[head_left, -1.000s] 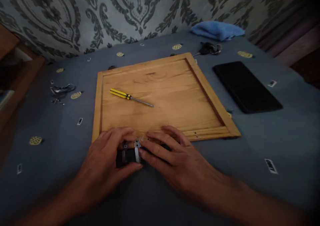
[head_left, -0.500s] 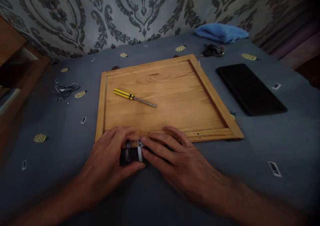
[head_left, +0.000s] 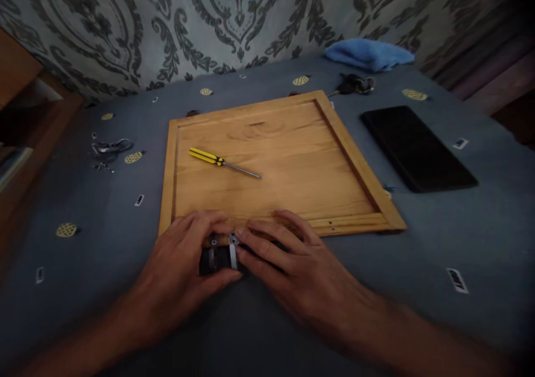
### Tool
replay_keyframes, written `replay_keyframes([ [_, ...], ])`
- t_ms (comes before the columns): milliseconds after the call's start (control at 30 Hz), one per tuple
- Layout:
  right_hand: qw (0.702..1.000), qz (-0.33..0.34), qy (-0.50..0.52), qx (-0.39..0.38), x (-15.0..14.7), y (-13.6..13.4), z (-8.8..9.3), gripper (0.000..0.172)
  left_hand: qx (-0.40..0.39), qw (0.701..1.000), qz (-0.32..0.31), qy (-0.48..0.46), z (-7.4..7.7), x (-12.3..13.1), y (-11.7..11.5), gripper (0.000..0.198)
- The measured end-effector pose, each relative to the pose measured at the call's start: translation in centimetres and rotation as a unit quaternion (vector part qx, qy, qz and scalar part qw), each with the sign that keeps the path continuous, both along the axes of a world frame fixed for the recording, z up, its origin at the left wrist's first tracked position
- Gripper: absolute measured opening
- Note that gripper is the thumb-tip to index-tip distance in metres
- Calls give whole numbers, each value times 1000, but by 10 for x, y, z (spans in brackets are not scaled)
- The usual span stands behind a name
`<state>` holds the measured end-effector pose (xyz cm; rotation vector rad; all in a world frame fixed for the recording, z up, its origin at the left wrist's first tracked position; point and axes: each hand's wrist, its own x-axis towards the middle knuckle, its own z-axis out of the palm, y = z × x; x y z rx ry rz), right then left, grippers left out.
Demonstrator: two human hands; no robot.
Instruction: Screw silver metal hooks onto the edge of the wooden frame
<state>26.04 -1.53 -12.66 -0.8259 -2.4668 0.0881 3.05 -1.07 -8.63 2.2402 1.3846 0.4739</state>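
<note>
A framed wooden panel [head_left: 267, 165] lies flat on the blue patterned cloth, with a yellow-and-black screwdriver [head_left: 207, 156] resting on it. At the panel's near edge is a black part with metal pieces [head_left: 233, 254] and a screw. My left hand [head_left: 184, 265] grips this part from the left, thumb below and fingers curled over the frame edge. My right hand [head_left: 292, 260] rests over its right side, fingers against the metal piece and the near frame rail. The part's right side is hidden under my right fingers.
A black flat device [head_left: 418, 148] lies right of the panel. Behind it are keys [head_left: 356, 84] and a blue cloth [head_left: 370, 54]. Small metal hardware [head_left: 111, 150] sits to the left. A wooden shelf unit [head_left: 50, 109] stands at the far left, and a patterned wall covering [head_left: 238, 20] is behind.
</note>
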Motion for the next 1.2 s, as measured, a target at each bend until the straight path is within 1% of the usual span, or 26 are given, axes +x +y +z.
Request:
replay_keyframes([
  [133, 1000, 3, 11, 0, 1, 1, -1, 25, -7, 1000, 2, -3, -1, 1, 0, 63],
  [533, 999, 22, 6, -24, 2, 2, -2, 29, -17, 1000, 21, -2, 0, 2, -2, 55],
  [667, 1000, 18, 12, -20, 2, 3, 1, 24, -22, 1000, 17, -3, 1, 2, -2, 54],
  [767, 1000, 18, 11, -16, 2, 4, 2, 24, -19, 1000, 13, -1, 1, 2, -2, 55],
  [1000, 999, 24, 10, -23, 3, 2, 1, 30, -20, 1000, 14, -6, 1, 2, -1, 59],
  [1200, 1000, 14, 6, -15, 2, 1, 1, 25, -25, 1000, 15, -4, 0, 1, -1, 60],
])
